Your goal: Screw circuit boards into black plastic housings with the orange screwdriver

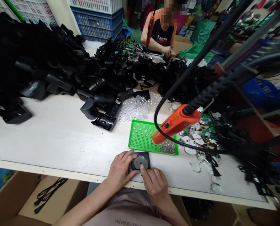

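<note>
A small square black plastic housing (148, 158) lies on the table close to its front edge, with a grey round plate (138, 162) set inside it. My left hand (121, 168) grips the housing from the left, fingers along its far side and thumb along its near side. From the right, my right hand (155, 183) reaches in with curled fingers, thumb and index fingertip at the near edge of the round plate. Whether something small sits in those fingers cannot be made out. Just beyond the housing is a green perforated tray (140, 146) with many small screws (167, 146).
An orange electric screwdriver (175, 124) hangs over the tray on a black cable. Black plastic shells (104, 121) and clear small parts (136, 108) lie behind. Wired boards (193, 138) are heaped at right. A co-worker (162, 34) sits across. A cardboard box (52, 194) stands below left.
</note>
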The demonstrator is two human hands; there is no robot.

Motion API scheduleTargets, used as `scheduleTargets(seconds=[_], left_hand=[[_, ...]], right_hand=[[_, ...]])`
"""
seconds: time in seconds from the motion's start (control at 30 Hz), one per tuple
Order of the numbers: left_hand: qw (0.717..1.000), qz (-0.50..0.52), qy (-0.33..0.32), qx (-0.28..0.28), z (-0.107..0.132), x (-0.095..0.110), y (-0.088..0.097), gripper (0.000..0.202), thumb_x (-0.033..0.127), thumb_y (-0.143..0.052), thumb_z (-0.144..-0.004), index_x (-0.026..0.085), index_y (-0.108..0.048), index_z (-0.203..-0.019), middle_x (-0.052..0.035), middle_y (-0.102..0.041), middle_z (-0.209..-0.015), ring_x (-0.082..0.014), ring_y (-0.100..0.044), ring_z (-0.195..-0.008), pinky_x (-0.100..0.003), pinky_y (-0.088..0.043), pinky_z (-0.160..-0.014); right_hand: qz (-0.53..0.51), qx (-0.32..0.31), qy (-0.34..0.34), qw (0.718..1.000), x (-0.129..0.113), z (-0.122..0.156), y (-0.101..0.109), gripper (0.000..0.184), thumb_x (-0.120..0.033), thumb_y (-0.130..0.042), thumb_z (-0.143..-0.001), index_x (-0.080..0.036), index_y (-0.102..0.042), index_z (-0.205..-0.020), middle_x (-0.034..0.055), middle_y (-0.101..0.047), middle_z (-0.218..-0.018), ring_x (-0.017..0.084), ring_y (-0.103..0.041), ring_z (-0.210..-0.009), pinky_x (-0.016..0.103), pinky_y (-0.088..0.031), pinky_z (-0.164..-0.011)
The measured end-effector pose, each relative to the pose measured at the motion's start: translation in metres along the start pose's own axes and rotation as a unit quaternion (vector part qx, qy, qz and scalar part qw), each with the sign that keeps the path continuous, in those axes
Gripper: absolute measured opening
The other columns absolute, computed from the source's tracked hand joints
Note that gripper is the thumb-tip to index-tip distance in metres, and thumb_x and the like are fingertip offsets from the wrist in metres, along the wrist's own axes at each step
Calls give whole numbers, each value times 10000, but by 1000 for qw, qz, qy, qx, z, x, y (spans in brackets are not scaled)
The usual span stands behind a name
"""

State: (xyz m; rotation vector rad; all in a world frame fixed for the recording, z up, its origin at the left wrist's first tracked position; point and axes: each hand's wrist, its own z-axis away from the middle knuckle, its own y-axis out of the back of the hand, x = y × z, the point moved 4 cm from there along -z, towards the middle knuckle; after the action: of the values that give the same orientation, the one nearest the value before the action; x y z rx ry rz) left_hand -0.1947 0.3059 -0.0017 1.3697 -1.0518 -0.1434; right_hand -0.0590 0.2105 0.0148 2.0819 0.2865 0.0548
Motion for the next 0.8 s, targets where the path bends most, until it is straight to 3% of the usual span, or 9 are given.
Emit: scheduleTargets(seconds=[0.2,0.53,0.8], left_hand=[[997,69,22,-36,-2,-10,5,860,302,-816,-688,257,-347,-1407,-105,-583,-1299,-288,-552,-1169,-459,-466,-959],[990,115,27,-70,-2,-9,11,756,221,-796,-689,259,-412,-1339,-81,-592,-1294,-287,-526,-1197,-477,-420,-1000],[987,137,9,-86,-2,-10,18,698,246,-759,-737,287,-421,-1346,-75,-593,-1293,-276,-522,-1205,-481,-422,-1008]], right_hand=[[-3,56,50,997,5,-1,9,245,-69,-555,-888,-78,-639,-1118,65,-630,-753,187,-552,-759,362,-407,-711],[0,53,53,997,1,-7,6,215,-92,-518,-916,-95,-661,-1077,56,-642,-733,190,-539,-769,369,-397,-755],[-22,-23,10,999,-12,-6,1,282,-70,-494,-905,-107,-630,-1149,60,-610,-753,200,-513,-771,374,-370,-730]])
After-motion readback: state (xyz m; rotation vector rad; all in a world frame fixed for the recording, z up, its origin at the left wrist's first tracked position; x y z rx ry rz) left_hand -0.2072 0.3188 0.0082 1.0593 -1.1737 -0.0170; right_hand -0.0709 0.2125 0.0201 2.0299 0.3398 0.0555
